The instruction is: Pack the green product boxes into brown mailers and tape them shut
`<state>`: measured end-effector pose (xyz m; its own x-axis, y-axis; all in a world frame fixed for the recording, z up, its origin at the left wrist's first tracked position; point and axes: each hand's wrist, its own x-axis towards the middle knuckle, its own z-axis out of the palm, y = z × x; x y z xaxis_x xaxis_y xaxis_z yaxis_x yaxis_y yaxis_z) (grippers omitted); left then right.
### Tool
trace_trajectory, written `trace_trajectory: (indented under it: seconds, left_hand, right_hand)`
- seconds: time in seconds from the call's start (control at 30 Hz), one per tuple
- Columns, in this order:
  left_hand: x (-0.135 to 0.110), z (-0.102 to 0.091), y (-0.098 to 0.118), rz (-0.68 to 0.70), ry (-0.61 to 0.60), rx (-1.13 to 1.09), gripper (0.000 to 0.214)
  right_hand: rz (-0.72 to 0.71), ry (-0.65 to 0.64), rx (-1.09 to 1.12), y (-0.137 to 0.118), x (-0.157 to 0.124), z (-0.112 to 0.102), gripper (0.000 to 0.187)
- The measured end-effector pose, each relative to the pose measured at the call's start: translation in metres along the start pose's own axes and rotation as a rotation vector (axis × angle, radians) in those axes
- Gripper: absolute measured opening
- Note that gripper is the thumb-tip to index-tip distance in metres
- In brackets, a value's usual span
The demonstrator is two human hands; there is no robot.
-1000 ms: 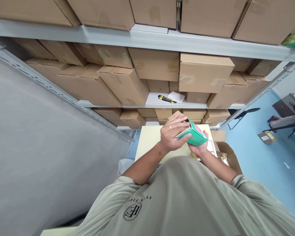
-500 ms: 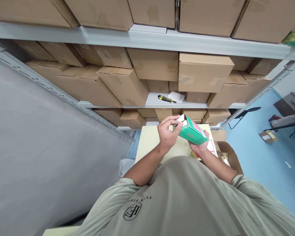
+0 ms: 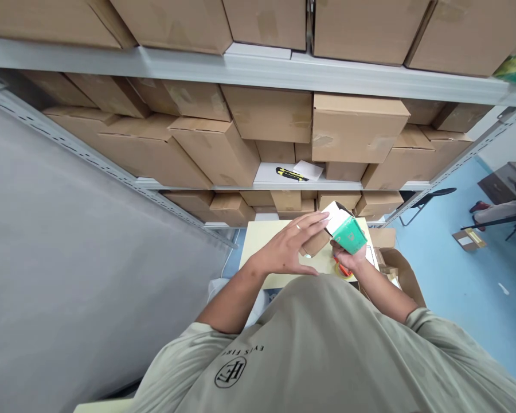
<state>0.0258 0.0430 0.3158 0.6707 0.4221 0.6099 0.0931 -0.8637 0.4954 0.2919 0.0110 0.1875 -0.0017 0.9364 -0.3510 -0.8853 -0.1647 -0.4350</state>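
Observation:
My right hand [image 3: 349, 257] grips a small green box [image 3: 349, 234] from below, over the table. The box is tilted, with its open end and white flap [image 3: 335, 218] facing up and to the left. My left hand [image 3: 290, 244] is open, its fingers stretched out and its thumb apart. Its fingertips are at the edge of the white flap; whether they touch it I cannot tell. Partly hidden behind my left hand is a brown cardboard box [image 3: 316, 245]. A roll of tape [image 3: 344, 272] lies on the table below my right hand.
A pale yellow table [image 3: 258, 235] stands before me, against metal shelving [image 3: 258, 71] stacked with brown cartons [image 3: 355, 126]. A black and yellow utility knife [image 3: 291, 174] lies on a shelf. An open carton [image 3: 406, 275] stands at the right. Far right, another person's leg [image 3: 496, 211] shows.
My left hand has let go of the green box's end and opened out. The box has turned, so its white flap and open end now show more. The brown box behind has come into view.

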Motion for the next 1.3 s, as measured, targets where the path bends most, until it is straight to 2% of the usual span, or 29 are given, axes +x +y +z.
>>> trace_trajectory:
  seconds: [0.07, 0.13, 0.2, 0.3, 0.43, 0.57, 0.7, 0.83, 0.9, 1.1, 1.2, 1.3]
  left_hand:
    - [-0.003, 0.008, -0.002, 0.078, 0.053, 0.081, 0.085]
    - [-0.006, 0.014, -0.005, 0.159, 0.127, 0.139, 0.070]
    - [-0.007, 0.015, -0.008, 0.204, 0.170, 0.173, 0.063]
    - [-0.006, 0.009, -0.007, 0.166, 0.133, 0.201, 0.063]
    - [0.000, -0.004, 0.005, 0.037, 0.002, 0.197, 0.074]
    - [0.008, -0.013, 0.017, -0.019, -0.018, 0.093, 0.069]
    - [0.012, -0.006, 0.021, -0.062, 0.067, 0.011, 0.060]
    - [0.013, 0.014, 0.015, -0.021, 0.321, 0.007, 0.065]
    - [0.014, 0.023, 0.011, 0.044, 0.389, 0.007, 0.058]
    - [0.019, 0.027, 0.009, 0.136, 0.385, 0.045, 0.024]
    - [0.019, 0.028, 0.010, 0.069, 0.367, 0.038, 0.021]
    - [0.017, 0.031, 0.011, -0.072, 0.368, -0.040, 0.020]
  right_hand:
    - [0.144, -0.005, -0.002, -0.001, 0.005, -0.006, 0.042]
    - [0.249, -0.037, 0.010, -0.002, 0.010, -0.011, 0.040]
    - [0.303, -0.091, 0.024, -0.002, 0.015, -0.015, 0.035]
    - [0.359, -0.125, -0.003, 0.000, 0.022, -0.020, 0.034]
    - [0.363, -0.075, -0.081, -0.001, 0.025, -0.022, 0.038]
    - [0.355, -0.109, -0.165, -0.002, 0.017, -0.015, 0.045]
    - [0.365, -0.176, -0.268, 0.001, 0.006, -0.004, 0.054]
    - [0.406, -0.191, -0.294, 0.007, 0.000, 0.005, 0.062]
    - [0.395, -0.180, -0.290, 0.008, 0.000, 0.007, 0.061]
    - [0.385, -0.173, -0.279, 0.008, -0.001, 0.007, 0.058]
    - [0.376, -0.196, -0.293, 0.007, 0.000, 0.005, 0.056]
    - [0.377, -0.228, -0.307, 0.006, 0.003, 0.002, 0.054]
